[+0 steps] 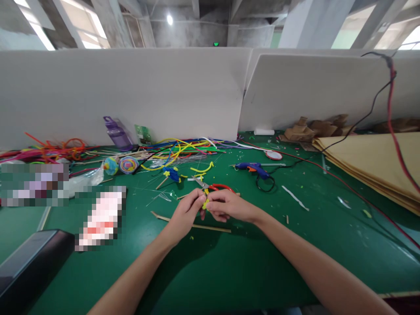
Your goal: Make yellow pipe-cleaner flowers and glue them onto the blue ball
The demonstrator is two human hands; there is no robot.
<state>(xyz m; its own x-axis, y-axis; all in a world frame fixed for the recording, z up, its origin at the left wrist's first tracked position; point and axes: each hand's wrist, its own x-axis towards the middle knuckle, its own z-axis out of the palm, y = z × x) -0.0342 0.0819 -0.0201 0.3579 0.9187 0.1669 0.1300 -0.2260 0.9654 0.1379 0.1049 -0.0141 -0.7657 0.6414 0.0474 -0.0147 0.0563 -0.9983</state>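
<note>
Step in hand: looks like a small twist-and-shape job, both hands pinched together on a little yellow pipe-cleaner piece (205, 204) just above the green table (229, 262), about mid-scene.

Left hand (187, 212): fingers curled in, thumb and fingertips nipping the left side of the yellow piece.

Right hand (229, 205): closed loosely around the right side of the same piece, fingertips touching the left hand's.

Next move, my guess: more fine fingertip work, so a steady pinch and small turns rather than any big reach.

Right behind the hands: red-handled scissors (213, 187) lying open-ish on the table, touching distance on the far side. A thin wooden stick (197, 225) lies under the wrists.

Far left: a messy heap of coloured pipe cleaners (177, 151), plus a purple bottle (116, 133).

Far right of centre: a blue glue gun (254, 168) with its cable loop, well apart from the hands.

Edges: white partition boards (147, 92) wall off the far side; a stack of brown paper sheets (377, 162) fills the right; a dark box (29, 267) sits at the near left corner.

Open room: bare green table near the person and off to the near right.
</note>
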